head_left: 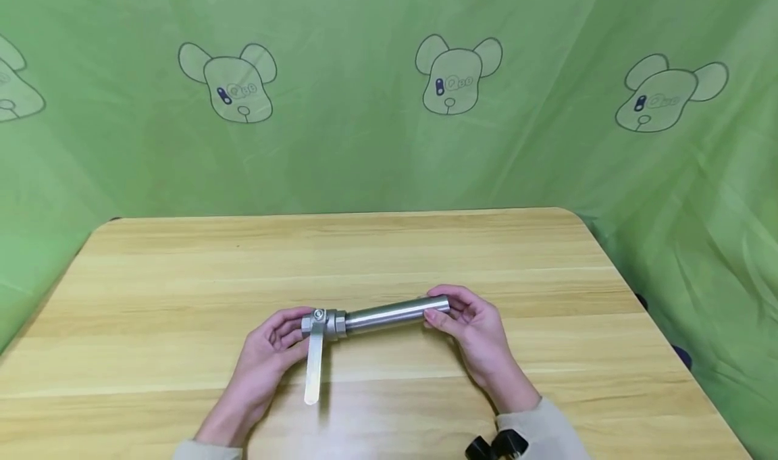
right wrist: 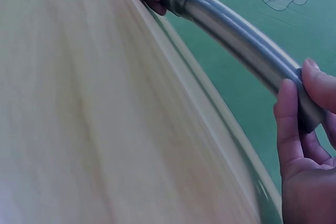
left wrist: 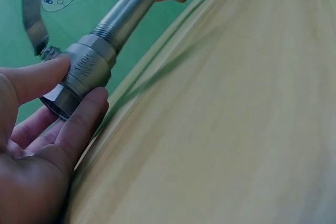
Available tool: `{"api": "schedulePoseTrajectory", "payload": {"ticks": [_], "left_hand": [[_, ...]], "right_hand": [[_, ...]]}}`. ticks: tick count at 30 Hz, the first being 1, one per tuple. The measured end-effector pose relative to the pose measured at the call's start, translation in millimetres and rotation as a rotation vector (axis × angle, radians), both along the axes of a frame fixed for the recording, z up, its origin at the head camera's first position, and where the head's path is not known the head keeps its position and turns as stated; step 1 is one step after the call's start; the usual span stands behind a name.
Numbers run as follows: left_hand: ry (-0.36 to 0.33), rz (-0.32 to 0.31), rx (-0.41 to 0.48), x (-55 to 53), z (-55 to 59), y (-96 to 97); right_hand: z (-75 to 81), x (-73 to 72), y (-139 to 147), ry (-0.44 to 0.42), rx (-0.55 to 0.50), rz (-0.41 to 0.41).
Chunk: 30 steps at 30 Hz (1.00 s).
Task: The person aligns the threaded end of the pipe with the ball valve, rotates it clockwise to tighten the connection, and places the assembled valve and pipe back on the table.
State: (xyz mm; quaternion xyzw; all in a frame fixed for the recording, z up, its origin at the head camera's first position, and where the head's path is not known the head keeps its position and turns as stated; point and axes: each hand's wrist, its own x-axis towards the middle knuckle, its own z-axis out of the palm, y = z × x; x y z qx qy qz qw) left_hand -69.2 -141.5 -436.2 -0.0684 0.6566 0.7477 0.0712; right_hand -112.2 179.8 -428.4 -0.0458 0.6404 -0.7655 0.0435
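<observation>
A steel ball valve point(head_left: 331, 323) with a flat lever handle point(head_left: 314, 369) is joined to a straight metal pipe point(head_left: 389, 315). Threads show on the pipe where it meets the valve in the left wrist view. My left hand point(head_left: 267, 355) grips the valve body point(left wrist: 86, 69) between thumb and fingers at its hexagonal end. At the pipe's far end, my right hand point(head_left: 477, 335) pinches the pipe point(right wrist: 252, 43) with thumb and fingers. Valve and pipe are held over the table, the right end slightly higher in the head view. The lever points toward the near edge.
The wooden tabletop point(head_left: 182, 271) spreads beneath both hands. Behind it and along the sides hangs a green cloth point(head_left: 346, 142) printed with bear heads. A black device point(head_left: 498, 445) sits at the right sleeve point(head_left: 543, 433).
</observation>
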Motion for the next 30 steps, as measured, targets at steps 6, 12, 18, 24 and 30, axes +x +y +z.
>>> {"api": "schedulePoseTrajectory", "payload": {"ticks": [6, 12, 18, 24, 30], "left_hand": [[-0.02, 0.021, 0.026, -1.8, 2.3, 0.4], [-0.024, 0.023, 0.05, -0.5, 1.2, 0.5], [-0.03, 0.016, 0.055, 0.4, -0.2, 0.2], [-0.029, 0.021, 0.056, -1.6, -0.8, 0.4], [-0.032, 0.027, 0.073, -1.1, -0.2, -0.2]], "right_hand": [[-0.3, 0.5, -2.4, 0.012, -0.033, -0.009], [0.0, 1.4, -2.4, 0.012, -0.041, -0.016], [0.2, 1.7, -1.7, 0.014, -0.056, -0.019], [0.4, 1.4, -2.1, 0.022, -0.066, -0.013], [0.7, 2.3, -3.8, -0.022, -0.005, -0.018]]}}
